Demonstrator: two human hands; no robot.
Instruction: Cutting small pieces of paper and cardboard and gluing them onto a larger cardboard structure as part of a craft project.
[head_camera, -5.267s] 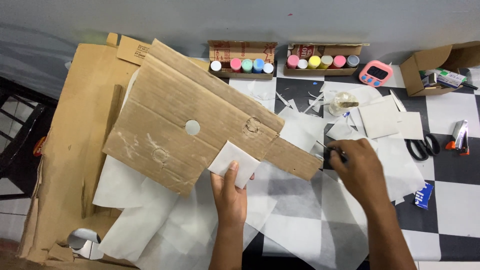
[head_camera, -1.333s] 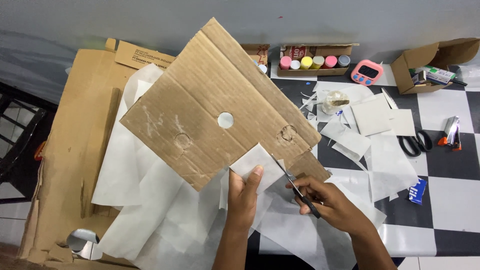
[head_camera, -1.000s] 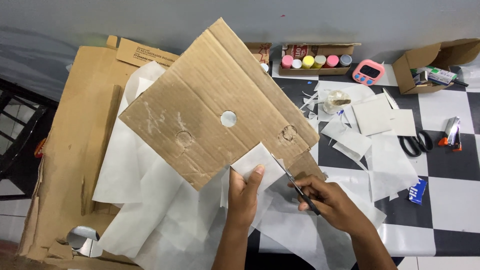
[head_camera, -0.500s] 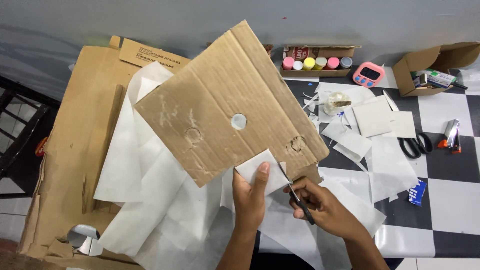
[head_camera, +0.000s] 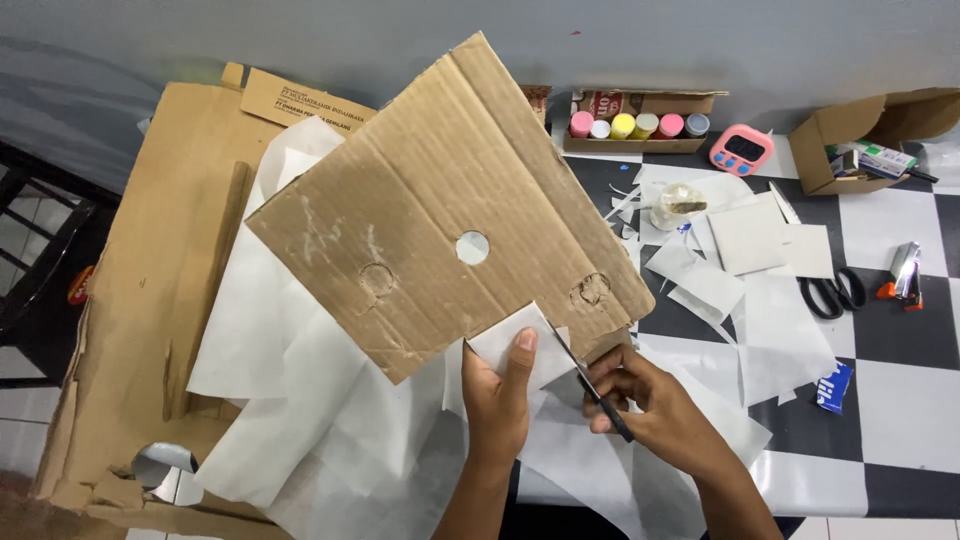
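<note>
1. The desk (head_camera: 900, 370) has a black-and-white check top, strewn with white paper sheets (head_camera: 300, 400); a flattened brown box (head_camera: 150, 300) hangs off its left side.
2. The cardboard (head_camera: 440, 200), a big creased panel with one clean round hole and two dented circles, is tilted up off the desk. Its lower edge sits at the left hand (head_camera: 497, 400), well in front of the paint pots (head_camera: 640, 125).
3. The left hand's grip is closed on the cardboard's lower edge together with a white paper piece (head_camera: 505, 345), thumb on top pressing the paper flat.
4. The right hand (head_camera: 650, 405) is closed around a slim dark knife (head_camera: 590, 385), its blade running up along the paper's right edge, just beside the left thumb.
5. Risk, as I judge it: the blade lies close to the left thumb, so a slip on the corrugated ridges could nick it.
6. The panel is held at one edge only; it could swing or sag and pull the cut off line, or tear the paper.
7. Loose sheets under both hands could slide and shift the work.
8. Farther right lie scissors (head_camera: 830, 292) and a pink timer (head_camera: 745, 148), well apart from the hands.
</note>
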